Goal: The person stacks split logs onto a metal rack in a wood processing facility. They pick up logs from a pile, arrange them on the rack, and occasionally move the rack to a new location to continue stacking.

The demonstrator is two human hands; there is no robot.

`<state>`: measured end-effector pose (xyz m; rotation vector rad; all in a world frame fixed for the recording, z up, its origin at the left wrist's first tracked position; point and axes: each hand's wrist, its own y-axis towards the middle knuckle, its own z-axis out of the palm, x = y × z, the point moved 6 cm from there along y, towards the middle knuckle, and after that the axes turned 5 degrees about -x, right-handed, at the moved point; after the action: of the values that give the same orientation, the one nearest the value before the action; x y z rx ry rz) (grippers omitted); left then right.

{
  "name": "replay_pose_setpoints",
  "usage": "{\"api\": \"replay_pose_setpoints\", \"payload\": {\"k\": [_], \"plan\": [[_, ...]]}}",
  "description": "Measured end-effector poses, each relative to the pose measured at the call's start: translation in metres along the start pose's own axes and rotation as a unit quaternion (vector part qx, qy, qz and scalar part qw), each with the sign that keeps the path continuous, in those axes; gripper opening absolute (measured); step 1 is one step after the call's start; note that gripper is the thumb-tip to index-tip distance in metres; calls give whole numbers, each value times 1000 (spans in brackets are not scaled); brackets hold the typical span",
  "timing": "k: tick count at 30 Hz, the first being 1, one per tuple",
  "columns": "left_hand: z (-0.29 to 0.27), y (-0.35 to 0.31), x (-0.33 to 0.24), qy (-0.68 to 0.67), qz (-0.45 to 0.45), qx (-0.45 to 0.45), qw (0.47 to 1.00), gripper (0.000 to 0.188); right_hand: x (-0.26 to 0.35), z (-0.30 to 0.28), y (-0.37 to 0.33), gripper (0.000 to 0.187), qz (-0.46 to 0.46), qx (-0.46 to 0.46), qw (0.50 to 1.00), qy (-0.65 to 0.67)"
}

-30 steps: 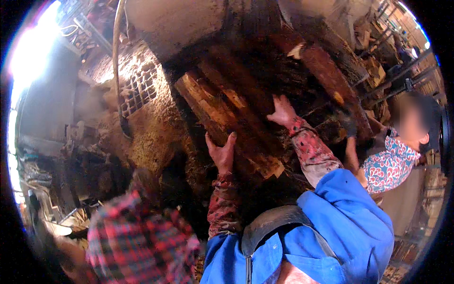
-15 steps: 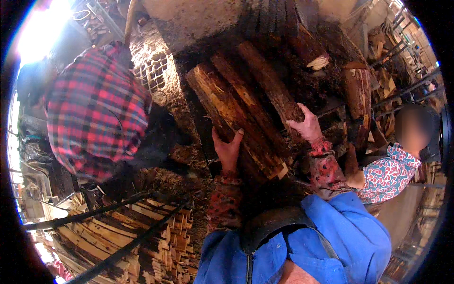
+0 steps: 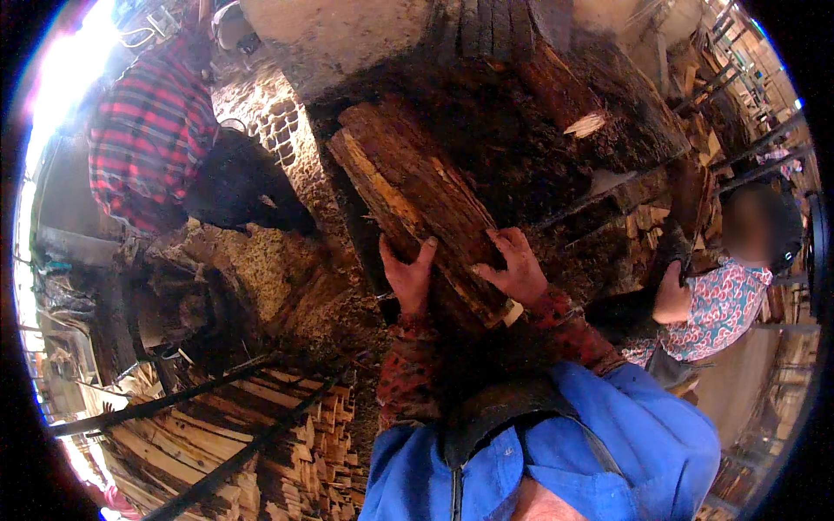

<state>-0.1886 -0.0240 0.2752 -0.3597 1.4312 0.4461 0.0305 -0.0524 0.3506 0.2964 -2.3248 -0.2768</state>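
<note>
Bark-covered wood slabs [image 3: 417,187] lie pressed side by side on a dark, dirt-covered surface in front of me, slanting from far left to near right. My left hand [image 3: 407,271] grips their left edge near the close end, thumb on top. From the other side my right hand [image 3: 516,267] clasps the same slabs, its thumb and fingers on the bark. Between my hands the pale cut end [image 3: 512,313] of one slab shows. The undersides of the slabs and some fingertips are hidden.
Another slab [image 3: 560,91] with a pale end lies farther off. A person in a plaid shirt [image 3: 152,139] bends at far left; a person in a patterned shirt [image 3: 721,304] stands right, a hand by a dark piece. Stacked split wood [image 3: 208,434] sits behind black bars at near left.
My right hand has moved left, and the separate slabs are now together between my hands. The log at right has left its place. The plaid-shirted person has shifted away toward the far left.
</note>
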Motion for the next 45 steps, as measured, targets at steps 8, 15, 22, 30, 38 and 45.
{"api": "replay_pose_setpoints", "payload": {"k": [8,15,22,30,38,45], "plan": [[-36,-36,36,-5,7,3,1000,86,11,13,-58,74,-78,-29,996,-3],[-76,-44,30,-8,2,37,999,85,-9,-24,-28,43,7,-79,996,-43],[-96,-43,24,-25,-59,35,997,98,-138,-127,75,74,113,-164,910,-364],[-112,-30,29,-13,-61,17,998,99,-191,-124,87,93,175,-77,921,-340],[-87,-8,9,46,-60,17,997,100,-188,-153,105,70,160,-35,903,-396],[-39,29,-10,17,-76,16,997,96,-140,-171,147,39,134,-33,889,-437]]}}
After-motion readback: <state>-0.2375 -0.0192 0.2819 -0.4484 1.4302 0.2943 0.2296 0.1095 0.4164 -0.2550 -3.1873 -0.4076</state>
